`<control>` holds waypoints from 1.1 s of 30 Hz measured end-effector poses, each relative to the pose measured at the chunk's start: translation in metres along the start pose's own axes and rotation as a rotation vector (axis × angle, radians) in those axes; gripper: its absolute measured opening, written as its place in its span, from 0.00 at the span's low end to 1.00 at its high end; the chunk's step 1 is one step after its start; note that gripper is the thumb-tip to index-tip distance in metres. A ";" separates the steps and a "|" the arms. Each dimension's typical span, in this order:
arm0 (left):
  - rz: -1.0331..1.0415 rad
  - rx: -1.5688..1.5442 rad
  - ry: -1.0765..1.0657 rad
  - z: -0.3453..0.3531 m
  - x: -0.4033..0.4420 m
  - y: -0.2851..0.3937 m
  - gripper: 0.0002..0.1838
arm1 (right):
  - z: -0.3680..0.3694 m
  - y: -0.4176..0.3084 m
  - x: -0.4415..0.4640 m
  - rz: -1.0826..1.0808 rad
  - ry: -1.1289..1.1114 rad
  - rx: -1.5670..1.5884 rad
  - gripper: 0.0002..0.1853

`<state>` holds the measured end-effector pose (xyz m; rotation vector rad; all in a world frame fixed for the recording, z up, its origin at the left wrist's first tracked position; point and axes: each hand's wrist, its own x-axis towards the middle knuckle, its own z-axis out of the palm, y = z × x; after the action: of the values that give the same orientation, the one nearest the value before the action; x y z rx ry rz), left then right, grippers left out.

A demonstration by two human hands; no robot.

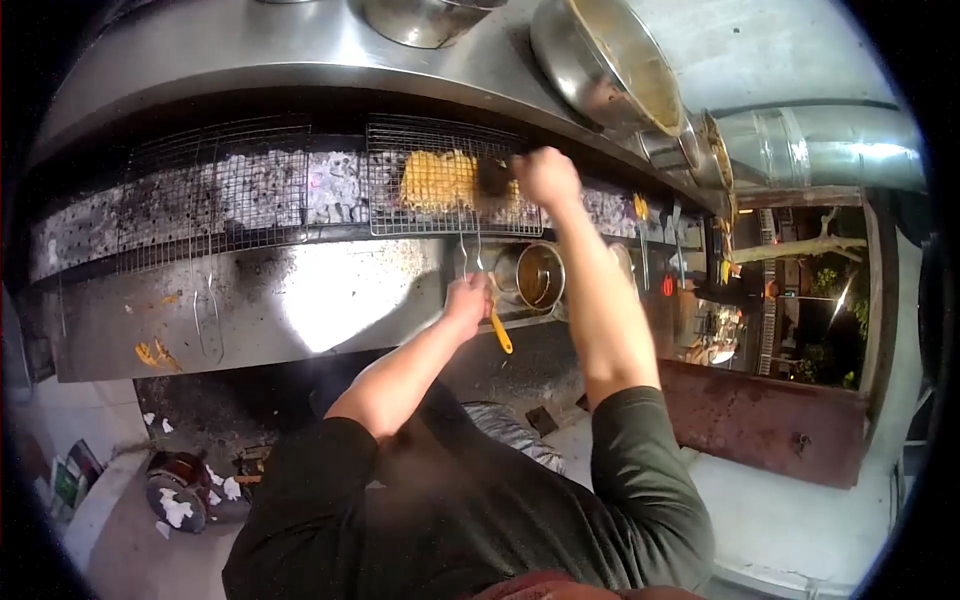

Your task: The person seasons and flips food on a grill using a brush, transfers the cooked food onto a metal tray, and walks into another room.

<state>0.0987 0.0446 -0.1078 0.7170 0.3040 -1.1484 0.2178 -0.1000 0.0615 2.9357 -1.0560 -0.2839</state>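
A wire grill basket (388, 190) lies over the charcoal trough, with a slab of yellow-orange food (425, 182) between its meshes. Its two-pronged wire handle points toward me, and my left hand (468, 303) is closed around the end. From beside that hand sticks out a yellow handle (502, 334); whether the fingers also hold it I cannot tell. My right hand (550, 178) is closed at the basket's right side. A dark, motion-blurred tool (495, 178) extends from it over the food; its exact kind is unclear. Near my left hand stands a round metal pot (541, 276) with brown contents.
Another wire grill basket (215, 205) rests on the glowing coals to the left. Large metal bowls (570, 60) stand on the back shelf. Tongs (642, 235) and other utensils are at the right end. Orange scraps (157, 353) lie on the metal counter (260, 300).
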 end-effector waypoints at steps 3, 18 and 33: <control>-0.068 0.006 0.060 0.004 -0.006 0.006 0.11 | -0.020 -0.093 -0.040 -0.108 -0.105 0.245 0.20; -0.034 -0.049 0.008 -0.001 -0.008 0.011 0.09 | -0.039 0.028 -0.018 0.083 0.152 -0.143 0.18; -0.022 -0.065 0.010 -0.004 -0.006 0.008 0.10 | 0.013 0.077 0.016 0.236 0.150 0.132 0.24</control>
<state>0.1045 0.0532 -0.1043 0.6644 0.3567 -1.1507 0.1790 -0.1687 0.0510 2.8455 -1.4304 0.0098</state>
